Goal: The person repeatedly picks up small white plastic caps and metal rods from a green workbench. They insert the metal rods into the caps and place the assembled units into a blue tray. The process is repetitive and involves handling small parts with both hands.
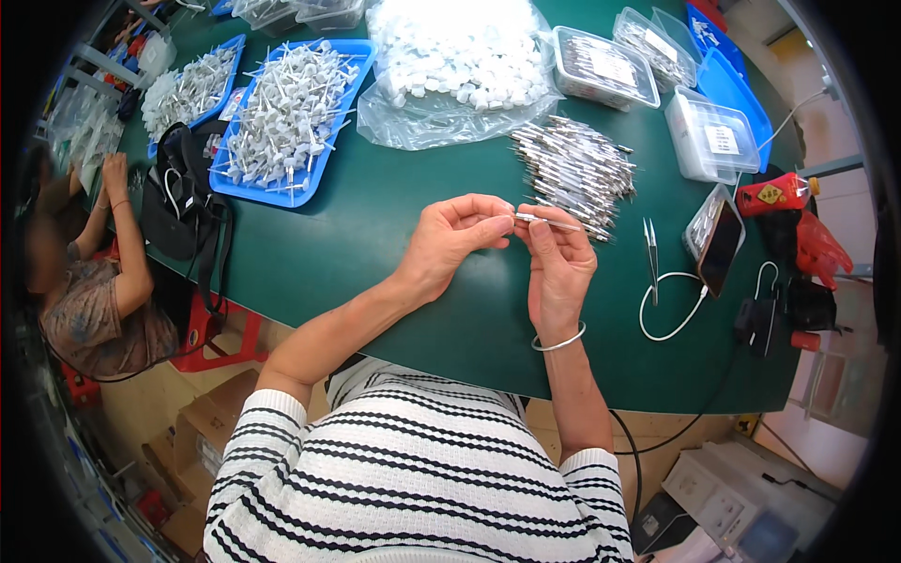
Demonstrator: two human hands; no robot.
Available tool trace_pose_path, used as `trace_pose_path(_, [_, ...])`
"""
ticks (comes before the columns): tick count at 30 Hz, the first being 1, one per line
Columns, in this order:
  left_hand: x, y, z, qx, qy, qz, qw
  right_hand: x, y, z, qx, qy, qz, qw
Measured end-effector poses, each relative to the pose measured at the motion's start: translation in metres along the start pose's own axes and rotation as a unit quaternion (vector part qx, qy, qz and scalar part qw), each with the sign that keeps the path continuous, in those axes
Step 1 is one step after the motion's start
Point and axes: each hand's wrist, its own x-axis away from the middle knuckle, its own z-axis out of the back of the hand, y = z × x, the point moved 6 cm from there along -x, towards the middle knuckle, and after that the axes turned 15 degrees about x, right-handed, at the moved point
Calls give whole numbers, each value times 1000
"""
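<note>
Over the green table, my left hand (455,235) and my right hand (560,267) meet fingertip to fingertip. My right thumb and fingers pinch a thin, silvery, needle-like rod (546,221), which lies nearly level and points right. At its left end my left thumb and forefinger are pressed together; whether they also hold a small white piece is hidden. Just beyond my right hand lies a pile of similar slim silver-and-white rods (574,169). Farther off, a clear plastic bag (404,127) is spread open under a heap of small white caps (460,56).
Blue trays (314,178) of white-headed parts stand left, beside a black bag (174,202). Clear boxes (690,150), metal tweezers (651,258), a phone (721,249) on a white cable and a red bottle (774,194) are right. Another person (103,291) sits at the far left.
</note>
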Motion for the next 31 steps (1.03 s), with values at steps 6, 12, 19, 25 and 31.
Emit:
trace_pose_path(6, [1, -2, 1, 13, 26, 15, 999, 3, 1, -2, 3, 12, 8, 1000])
trace_pose_path(12, [2, -4, -3, 37, 30, -19, 999, 6, -1, -4, 7, 43, 12, 999])
trace_pose_path(19, [3, -4, -2, 59, 38, 14, 997, 4, -5, 0, 5, 66, 23, 998])
trace_pose_path(25, [-2, 4, 5, 81, 37, 95, 991, 1, -12, 8, 76, 56, 42, 995])
trace_pose_path(31, [-3, 3, 4, -7, 3, 75, 997, 0, -9, 5, 66, 36, 35, 997])
